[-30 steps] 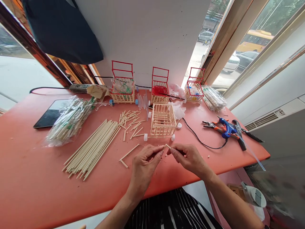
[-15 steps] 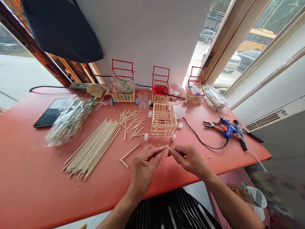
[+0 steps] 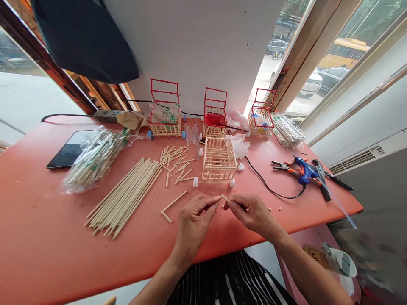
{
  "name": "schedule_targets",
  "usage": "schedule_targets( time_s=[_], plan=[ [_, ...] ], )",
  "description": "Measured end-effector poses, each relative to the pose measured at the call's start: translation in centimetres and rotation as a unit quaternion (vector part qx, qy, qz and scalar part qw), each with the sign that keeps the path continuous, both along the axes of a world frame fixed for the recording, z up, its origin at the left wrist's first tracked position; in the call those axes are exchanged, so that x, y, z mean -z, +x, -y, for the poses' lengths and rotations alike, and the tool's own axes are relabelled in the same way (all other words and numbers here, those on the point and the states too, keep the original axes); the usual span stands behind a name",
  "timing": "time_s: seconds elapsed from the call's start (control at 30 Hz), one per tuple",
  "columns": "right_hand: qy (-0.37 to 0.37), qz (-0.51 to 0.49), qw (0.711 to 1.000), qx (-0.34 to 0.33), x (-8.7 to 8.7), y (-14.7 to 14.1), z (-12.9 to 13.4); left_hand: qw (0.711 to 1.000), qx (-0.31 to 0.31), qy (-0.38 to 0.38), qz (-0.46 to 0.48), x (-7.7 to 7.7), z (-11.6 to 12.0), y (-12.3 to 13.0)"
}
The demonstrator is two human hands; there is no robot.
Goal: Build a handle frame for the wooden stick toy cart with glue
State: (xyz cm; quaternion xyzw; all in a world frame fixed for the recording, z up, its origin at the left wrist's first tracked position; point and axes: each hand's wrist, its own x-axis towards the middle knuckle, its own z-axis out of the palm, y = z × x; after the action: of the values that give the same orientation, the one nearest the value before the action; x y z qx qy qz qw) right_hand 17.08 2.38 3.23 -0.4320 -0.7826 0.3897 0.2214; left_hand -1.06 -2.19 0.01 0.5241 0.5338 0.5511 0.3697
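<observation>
My left hand [image 3: 197, 214] pinches a thin wooden stick, mostly hidden by the fingers. A short wooden stick [image 3: 225, 198] is gripped between the thumb and fingers of my right hand [image 3: 246, 209]. The two stick ends meet at an angle between my hands. Just beyond them stands a small cart [image 3: 219, 163] built of wooden sticks, with white caps as wheels. To the left of my left hand lies an L-shaped pair of joined sticks [image 3: 173, 202]. Short cut sticks [image 3: 178, 159] are scattered behind it, beside a bundle of long sticks [image 3: 127, 195].
Three carts with red handles [image 3: 164, 108] line the back by the wall. On the right lie a blue glue gun [image 3: 307, 171], pliers [image 3: 284, 166] and a black cable [image 3: 270, 190]. Bagged sticks [image 3: 95, 159] partly cover a tablet [image 3: 65, 152] on the left. The red table's front edge is near me.
Both hands keep their pinch and the sticks stay end to end. The whole view has shifted very slightly; nothing on the table has visibly moved.
</observation>
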Motion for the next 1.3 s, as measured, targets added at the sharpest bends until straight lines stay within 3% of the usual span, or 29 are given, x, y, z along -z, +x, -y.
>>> schedule_targets(
  time_s=[0.73, 1.03, 1.3],
  plan=[
    [-0.021, -0.003, 1.000, 0.009, -0.29, 0.33, -0.06, 1.000, 0.006, -0.012, -0.001, 0.36, -0.08, 0.41],
    [-0.021, -0.010, 1.000, 0.012, -0.69, -0.10, 0.00, 0.996, -0.013, 0.033, -0.084, 0.45, 0.25, 0.49],
    [-0.009, -0.005, 1.000, 0.001, -0.62, -0.03, -0.04, 0.995, -0.010, 0.044, -0.089, 0.31, 0.20, 0.39]
  ],
)
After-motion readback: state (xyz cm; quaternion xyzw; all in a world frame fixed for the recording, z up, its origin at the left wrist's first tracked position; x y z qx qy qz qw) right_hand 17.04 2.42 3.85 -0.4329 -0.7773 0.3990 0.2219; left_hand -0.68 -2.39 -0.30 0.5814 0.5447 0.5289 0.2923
